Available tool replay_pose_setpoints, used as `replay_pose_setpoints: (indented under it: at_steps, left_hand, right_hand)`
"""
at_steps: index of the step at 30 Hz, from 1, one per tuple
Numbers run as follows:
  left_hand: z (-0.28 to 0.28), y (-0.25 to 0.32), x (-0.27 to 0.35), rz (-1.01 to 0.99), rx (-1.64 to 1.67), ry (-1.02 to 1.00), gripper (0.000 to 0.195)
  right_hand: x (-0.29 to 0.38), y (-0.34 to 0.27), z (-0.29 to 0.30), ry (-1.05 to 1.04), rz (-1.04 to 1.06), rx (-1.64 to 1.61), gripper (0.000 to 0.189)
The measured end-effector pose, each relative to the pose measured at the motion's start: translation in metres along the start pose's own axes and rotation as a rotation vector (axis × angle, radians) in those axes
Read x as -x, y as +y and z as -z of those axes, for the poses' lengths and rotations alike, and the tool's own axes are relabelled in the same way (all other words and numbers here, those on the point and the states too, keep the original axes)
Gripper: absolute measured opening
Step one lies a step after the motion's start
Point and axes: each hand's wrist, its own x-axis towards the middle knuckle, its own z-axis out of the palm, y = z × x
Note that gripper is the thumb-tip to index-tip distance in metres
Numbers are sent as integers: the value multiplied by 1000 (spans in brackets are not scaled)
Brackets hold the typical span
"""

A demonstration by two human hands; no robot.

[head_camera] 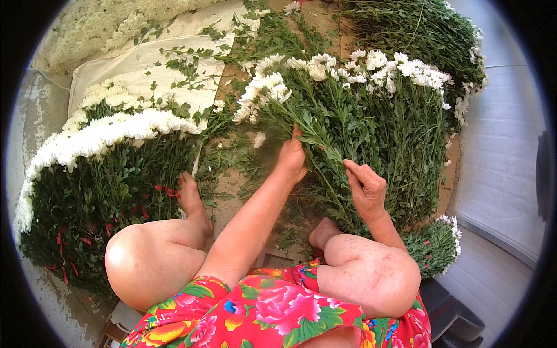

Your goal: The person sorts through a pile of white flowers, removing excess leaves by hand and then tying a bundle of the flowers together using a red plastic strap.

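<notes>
My left hand [292, 154] grips a small bunch of white chrysanthemums [300, 122], whose blooms point up and to the left. At the lower right end of those stems is my right hand [367, 187], its thumb and forefinger pinched on a leafy stem and its other fingers curled. Under and beyond the bunch lies a broad heap of loose chrysanthemum stems [391, 130], with white heads along its far edge. To my left, a thick row of chrysanthemum bunches [109, 182] is bound with red ties [145, 212].
A smaller tied bunch [428, 250] lies by my right knee. More stems [417, 39] are piled at the far right, near a pale wall panel [500, 143]. Cut leaves litter the floor [226, 191] and a cream cloth [143, 65]. Massed white blooms [95, 35] fill the far left.
</notes>
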Motion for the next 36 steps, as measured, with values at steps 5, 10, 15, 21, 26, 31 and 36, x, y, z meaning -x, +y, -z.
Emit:
replay_pose_setpoints:
  at_steps: [5,10,15,21,26,31,36]
  left_hand:
    - [-1,3,-2,4,76,58,58]
    - [12,10,-4,42,93,170,57]
    - [23,4,-13,18,83,82,52]
    - [22,8,-12,-8,35,156,53]
    - [27,8,-13,-13,70,38,51]
    - [4,9,-7,26,-1,72,47]
    - [4,8,-9,14,4,42,46]
  right_hand:
    - [-15,-2,29,70,-61,-65,29]
    - [-36,5,134,727,-309,-248,30]
    - [-15,46,328,974,-111,185,32]
    - [6,52,371,703,14,907,32]
    - [35,101,331,627,-148,589,28]
    - [27,125,182,593,-311,397,29]
    - [-16,138,67,257,-101,733,19]
